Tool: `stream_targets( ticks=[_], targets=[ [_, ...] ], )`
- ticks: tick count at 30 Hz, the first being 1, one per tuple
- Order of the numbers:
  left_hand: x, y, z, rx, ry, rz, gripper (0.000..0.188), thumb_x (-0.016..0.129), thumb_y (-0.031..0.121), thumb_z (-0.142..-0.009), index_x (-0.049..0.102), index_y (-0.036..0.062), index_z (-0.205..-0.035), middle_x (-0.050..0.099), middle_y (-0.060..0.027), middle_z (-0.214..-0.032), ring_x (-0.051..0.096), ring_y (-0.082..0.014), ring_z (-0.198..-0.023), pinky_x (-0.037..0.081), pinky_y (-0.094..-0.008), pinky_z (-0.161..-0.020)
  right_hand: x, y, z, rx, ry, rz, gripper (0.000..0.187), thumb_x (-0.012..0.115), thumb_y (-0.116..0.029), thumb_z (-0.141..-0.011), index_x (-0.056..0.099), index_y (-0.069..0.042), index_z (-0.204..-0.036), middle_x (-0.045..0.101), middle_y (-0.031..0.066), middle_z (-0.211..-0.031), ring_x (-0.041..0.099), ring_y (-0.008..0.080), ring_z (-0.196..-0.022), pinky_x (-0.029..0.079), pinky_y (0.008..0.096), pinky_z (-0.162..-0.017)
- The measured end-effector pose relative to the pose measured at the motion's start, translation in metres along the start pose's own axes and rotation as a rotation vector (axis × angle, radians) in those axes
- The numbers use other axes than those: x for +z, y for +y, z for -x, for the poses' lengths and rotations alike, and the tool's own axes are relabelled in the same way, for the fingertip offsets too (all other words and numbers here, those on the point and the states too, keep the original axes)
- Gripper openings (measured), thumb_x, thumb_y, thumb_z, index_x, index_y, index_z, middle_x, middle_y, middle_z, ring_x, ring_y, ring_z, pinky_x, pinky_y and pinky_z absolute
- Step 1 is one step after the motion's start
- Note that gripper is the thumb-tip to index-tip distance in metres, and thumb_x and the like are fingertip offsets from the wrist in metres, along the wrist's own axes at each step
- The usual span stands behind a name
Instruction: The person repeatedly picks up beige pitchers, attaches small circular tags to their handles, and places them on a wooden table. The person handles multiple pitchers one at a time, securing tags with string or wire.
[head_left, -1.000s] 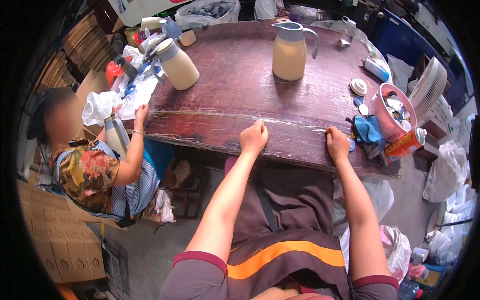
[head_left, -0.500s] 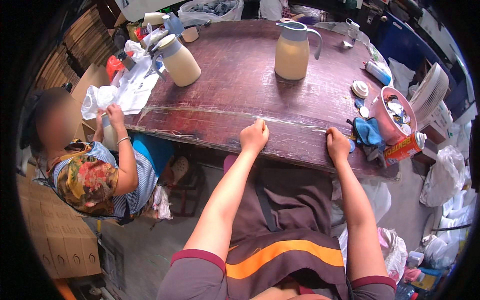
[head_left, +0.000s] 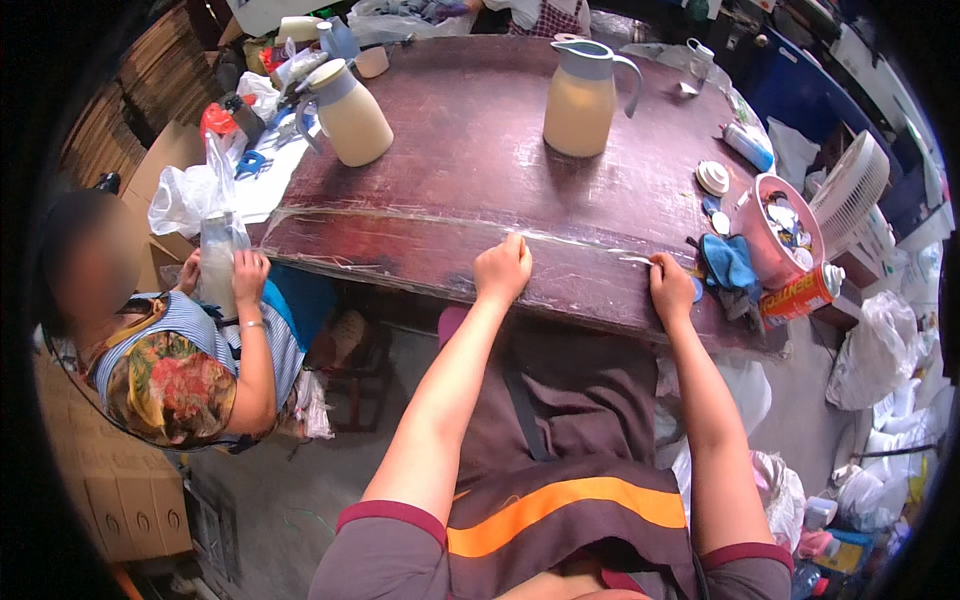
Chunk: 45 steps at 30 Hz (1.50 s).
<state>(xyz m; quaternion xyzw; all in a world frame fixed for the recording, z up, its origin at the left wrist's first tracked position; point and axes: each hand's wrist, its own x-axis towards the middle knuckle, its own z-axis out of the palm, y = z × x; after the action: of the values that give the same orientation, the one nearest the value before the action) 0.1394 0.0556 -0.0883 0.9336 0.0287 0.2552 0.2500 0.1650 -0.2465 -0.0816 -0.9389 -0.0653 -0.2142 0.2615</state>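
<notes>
My left hand (head_left: 503, 268) is a closed fist resting at the front part of the dark red wooden table (head_left: 450, 120). What it holds, if anything, is hidden. To its right my right hand (head_left: 672, 288) is closed, thumb and forefinger pinched on the end of a thin whitish strip (head_left: 634, 259). A line of shiny, clear film (head_left: 570, 240) runs along the tabletop between the hands. Farther back stands a cream thermos jug (head_left: 578, 105) with a grey top and handle. Another cream jug (head_left: 352, 120), with a lid, stands at the left.
At the right are a pink bucket (head_left: 748, 225) of small parts, a blue cloth (head_left: 732, 262), an orange spray can (head_left: 802, 296), a white lid (head_left: 712, 178) and a fan (head_left: 850, 180). A co-worker (head_left: 190, 370) sits left, hands on a bagged jug (head_left: 218, 262).
The whitish strip now shows at my right fingertips; both hands stay nearly in place. The co-worker's hands have moved lower, and the bag now stands up around the jug. The view has shifted slightly.
</notes>
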Motion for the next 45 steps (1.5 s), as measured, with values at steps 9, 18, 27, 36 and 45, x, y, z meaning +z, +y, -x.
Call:
stream_targets(
  ticks=[9, 18, 27, 36, 45],
  targets=[
    [-0.003, 0.0, -0.002, -0.067, -0.012, -0.02, 0.013, 0.059, 0.024, -0.085, 0.055, 0.0119, -0.082, 0.063, -0.0133, -0.067, 0.063, -0.0353, -0.064, 0.047, -0.0489, -0.058, -0.004, 0.043, -0.026, 0.541, 0.201, -1.123, 0.017, 0.056, -0.015, -0.089, 0.066, -0.002, -0.092, 0.055, -0.0001, -0.065, 0.044, 0.0054, -0.048, 0.032, 0.0191, -0.042],
    [-0.003, 0.0, 0.0, -0.045, -0.026, 0.011, 0.017, 0.062, 0.025, -0.083, 0.052, 0.0118, -0.079, 0.061, -0.0094, -0.065, 0.061, -0.034, -0.063, 0.046, -0.0461, -0.055, -0.051, 0.045, -0.016, 0.476, 0.135, -1.162, 0.02, 0.054, -0.019, -0.092, 0.064, -0.003, -0.093, 0.056, 0.0, -0.066, 0.046, 0.0064, -0.049, 0.033, 0.0197, -0.043],
    [-0.001, 0.003, -0.001, 0.016, -0.025, 0.01, 0.013, 0.059, 0.022, -0.083, 0.054, 0.011, -0.078, 0.062, -0.0116, -0.062, 0.062, -0.0334, -0.059, 0.048, -0.0466, -0.055, -0.037, 0.004, -0.021, 0.287, -0.103, -0.612, 0.019, 0.058, -0.02, -0.091, 0.065, -0.003, -0.096, 0.061, 0.0014, -0.072, 0.053, 0.0072, -0.061, 0.043, 0.0233, -0.056],
    [-0.007, 0.009, -0.004, -0.046, -0.011, 0.071, 0.015, 0.054, 0.024, -0.085, 0.054, 0.0109, -0.078, 0.062, -0.0112, -0.063, 0.062, -0.0335, -0.061, 0.047, -0.0473, -0.055, -0.003, -0.118, -0.19, -0.503, -0.203, -0.022, 0.035, 0.064, -0.018, -0.083, 0.057, -0.013, -0.117, 0.054, 0.015, -0.123, 0.064, 0.0257, -0.077, 0.051, 0.0407, -0.077],
    [0.001, -0.002, 0.0, 0.031, 0.053, 0.074, 0.007, 0.056, 0.017, -0.079, 0.054, 0.0104, -0.078, 0.06, -0.0099, -0.063, 0.061, -0.0311, -0.06, 0.047, -0.0453, -0.055, 0.018, -0.171, -0.338, -0.405, -0.253, 0.144, 0.068, 0.065, -0.039, -0.079, 0.046, -0.004, -0.135, 0.057, 0.0249, -0.121, 0.059, 0.0335, -0.109, 0.046, 0.0389, -0.092]
  ],
)
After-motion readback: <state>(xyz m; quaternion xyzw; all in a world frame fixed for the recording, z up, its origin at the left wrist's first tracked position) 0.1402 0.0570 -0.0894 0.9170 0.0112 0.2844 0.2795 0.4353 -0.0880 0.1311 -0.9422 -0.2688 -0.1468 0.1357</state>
